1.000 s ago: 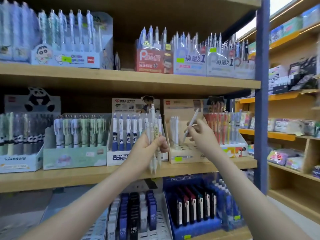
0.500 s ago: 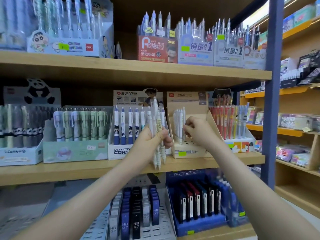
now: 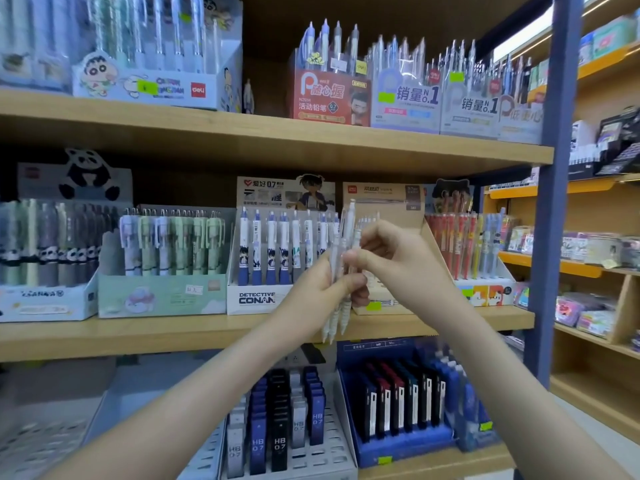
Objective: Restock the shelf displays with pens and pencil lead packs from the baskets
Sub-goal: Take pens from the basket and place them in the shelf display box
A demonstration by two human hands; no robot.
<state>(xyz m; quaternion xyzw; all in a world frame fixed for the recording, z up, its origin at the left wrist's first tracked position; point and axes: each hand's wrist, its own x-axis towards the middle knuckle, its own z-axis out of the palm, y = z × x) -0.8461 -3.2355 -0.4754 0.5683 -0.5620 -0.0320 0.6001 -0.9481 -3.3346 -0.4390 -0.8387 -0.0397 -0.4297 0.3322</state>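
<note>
Bare left forearm: slim, smooth, uncovered along whole visible length, from lower frame edge to wrist. Bare right forearm: same build, likewise uncovered. Bare left hand: slender fingers, plain skin. Bare right hand: slender fingers, knuckles visible. Nail detail too blurred to tell.

1. The upper shelf carries a Crayon Shin-chan pen box and a red mechanical-pencil box.
2. The middle shelf carries a panda pen box, a green pen box, a Detective Conan pen box and a beige pen box side by side.
3. The bottom shelf carries a grey lead-pack tray beside a blue tray.
</note>
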